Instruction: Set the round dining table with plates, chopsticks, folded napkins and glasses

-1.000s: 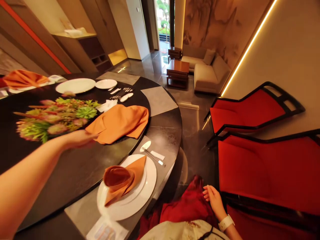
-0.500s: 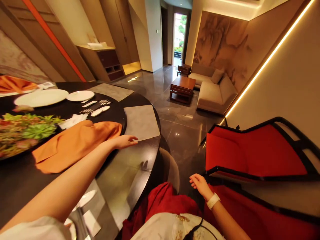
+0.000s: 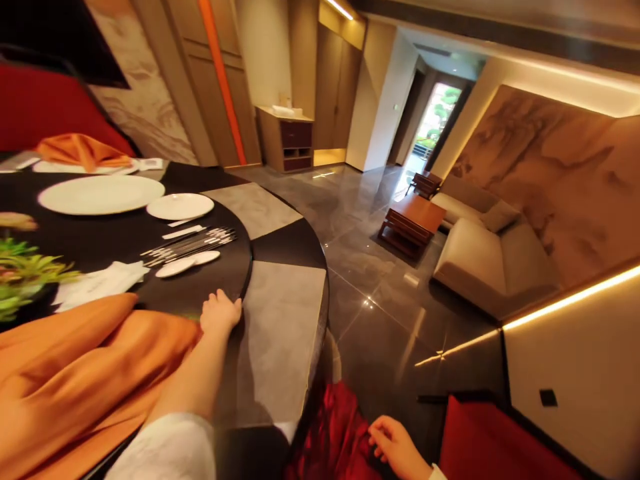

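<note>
At the turntable's edge (image 3: 239, 267), the left hand (image 3: 220, 311) has cleared the mat (image 3: 285, 333).

My left hand (image 3: 220, 312) and right hand (image 3: 396, 445) are bare; the upper fitment comprises a loose, faintly mottled off-white left sleeve (image 3: 167, 448) and a cream right wristband (image 3: 438, 474), the lower a glossy, creased dark-red skirt (image 3: 333, 437).

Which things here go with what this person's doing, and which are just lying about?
Likely in use:
- turntable, left hand at its edge
- orange cloth beside the left forearm
- chopsticks, just beyond

Apparently just around:
- coffee table
- sofa
- red chair
</note>
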`<state>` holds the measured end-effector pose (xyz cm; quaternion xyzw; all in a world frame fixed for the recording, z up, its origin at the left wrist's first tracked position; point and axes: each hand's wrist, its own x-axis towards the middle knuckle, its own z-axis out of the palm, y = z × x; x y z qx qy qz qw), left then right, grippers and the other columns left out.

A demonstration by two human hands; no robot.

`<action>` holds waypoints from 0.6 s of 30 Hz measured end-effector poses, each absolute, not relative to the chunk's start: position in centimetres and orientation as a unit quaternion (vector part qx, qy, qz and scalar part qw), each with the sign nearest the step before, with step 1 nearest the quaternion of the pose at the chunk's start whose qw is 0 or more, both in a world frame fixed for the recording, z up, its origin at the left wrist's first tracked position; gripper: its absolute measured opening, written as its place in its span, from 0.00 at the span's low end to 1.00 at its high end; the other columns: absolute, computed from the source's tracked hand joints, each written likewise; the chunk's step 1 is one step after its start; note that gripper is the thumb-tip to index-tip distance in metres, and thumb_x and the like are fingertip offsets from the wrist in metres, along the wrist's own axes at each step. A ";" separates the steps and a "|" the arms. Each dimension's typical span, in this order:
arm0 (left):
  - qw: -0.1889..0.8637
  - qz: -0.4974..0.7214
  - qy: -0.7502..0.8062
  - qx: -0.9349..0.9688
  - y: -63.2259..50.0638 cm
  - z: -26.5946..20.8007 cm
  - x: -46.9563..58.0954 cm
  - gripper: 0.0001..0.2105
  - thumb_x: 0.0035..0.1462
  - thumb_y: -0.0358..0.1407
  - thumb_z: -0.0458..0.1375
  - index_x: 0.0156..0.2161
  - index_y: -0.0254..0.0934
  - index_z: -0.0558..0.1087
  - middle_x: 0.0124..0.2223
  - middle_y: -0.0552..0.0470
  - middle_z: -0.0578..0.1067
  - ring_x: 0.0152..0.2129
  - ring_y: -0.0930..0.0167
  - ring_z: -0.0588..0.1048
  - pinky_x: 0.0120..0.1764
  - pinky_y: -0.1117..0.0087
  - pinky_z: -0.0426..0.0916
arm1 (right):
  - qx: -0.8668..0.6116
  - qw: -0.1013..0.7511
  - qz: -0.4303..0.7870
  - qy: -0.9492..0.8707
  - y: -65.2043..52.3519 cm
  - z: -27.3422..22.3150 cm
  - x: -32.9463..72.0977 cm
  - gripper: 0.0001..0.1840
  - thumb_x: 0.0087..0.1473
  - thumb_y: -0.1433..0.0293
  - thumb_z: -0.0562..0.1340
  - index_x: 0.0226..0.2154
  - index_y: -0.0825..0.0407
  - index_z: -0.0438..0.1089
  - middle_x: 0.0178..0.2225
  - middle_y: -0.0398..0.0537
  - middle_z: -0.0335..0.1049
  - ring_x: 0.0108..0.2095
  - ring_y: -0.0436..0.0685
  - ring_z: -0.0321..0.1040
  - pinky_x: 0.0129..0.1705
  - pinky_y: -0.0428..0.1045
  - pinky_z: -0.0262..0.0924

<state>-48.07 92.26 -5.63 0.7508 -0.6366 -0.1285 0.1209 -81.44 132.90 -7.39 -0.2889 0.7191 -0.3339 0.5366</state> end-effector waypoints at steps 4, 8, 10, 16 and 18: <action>0.121 -0.016 -0.639 0.760 92.8 -7.9 -49.1 0.30 0.65 0.39 0.42 0.65 0.19 0.55 0.63 0.21 0.60 0.60 0.45 0.60 0.56 0.50 0.59 | -0.352 0.548 -0.276 0.707 124.6 -5.8 -85.7 0.22 0.43 0.48 0.65 0.26 0.50 0.68 0.24 0.43 0.68 0.24 0.51 0.64 0.26 0.45 0.54; 0.095 -0.006 -0.640 0.762 93.6 -9.2 -48.7 0.29 0.65 0.38 0.43 0.66 0.21 0.56 0.65 0.23 0.59 0.63 0.48 0.57 0.60 0.52 0.55 | -0.406 0.564 -0.246 0.676 116.0 -5.3 -87.8 0.22 0.45 0.49 0.65 0.27 0.51 0.68 0.25 0.44 0.69 0.25 0.51 0.65 0.26 0.45 0.56; 0.080 0.002 -0.636 0.767 94.3 -9.7 -48.1 0.29 0.65 0.38 0.42 0.66 0.21 0.57 0.66 0.25 0.59 0.64 0.49 0.56 0.62 0.52 0.53 | -0.451 0.583 -0.230 0.635 111.9 -5.4 -88.2 0.20 0.47 0.52 0.66 0.26 0.52 0.69 0.25 0.43 0.70 0.24 0.50 0.65 0.27 0.45 0.58; 0.027 -0.005 -0.578 0.815 98.8 -10.3 -46.8 0.29 0.66 0.38 0.38 0.66 0.23 0.59 0.67 0.30 0.58 0.65 0.51 0.56 0.63 0.55 0.52 | -0.585 0.607 -0.130 0.521 100.5 -5.4 -89.5 0.12 0.51 0.60 0.65 0.27 0.52 0.71 0.21 0.40 0.66 0.23 0.49 0.62 0.26 0.44 0.56; 0.021 -0.016 -0.537 0.843 100.6 -9.6 -46.8 0.29 0.64 0.36 0.38 0.66 0.23 0.59 0.68 0.31 0.58 0.66 0.51 0.55 0.63 0.56 0.52 | -0.634 0.601 -0.107 0.476 96.7 -5.1 -90.0 0.10 0.52 0.62 0.64 0.28 0.53 0.71 0.21 0.40 0.67 0.23 0.49 0.61 0.26 0.44 0.56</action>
